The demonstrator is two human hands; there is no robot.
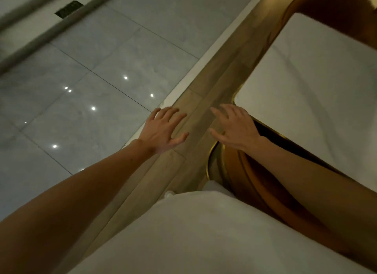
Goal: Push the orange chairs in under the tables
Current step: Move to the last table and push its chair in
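The view is tilted. A white-clothed table (318,94) with a gold rim fills the right side. One orange chair (259,177) with a gold frame sits tucked against the table's near edge, partly hidden by my right forearm. Another orange chair (318,4) curves round the table's far end at the top right. My left hand (163,131) hovers with fingers spread over the wooden floor strip, holding nothing. My right hand (234,126) is also spread open near the table's corner, just above the near chair, touching nothing that I can see.
A wooden floor strip (214,90) runs diagonally beside the table. Glossy grey marble tiles (91,79) cover the floor to the left, with dark vents and a rail at the top left. My white clothing (193,233) fills the bottom.
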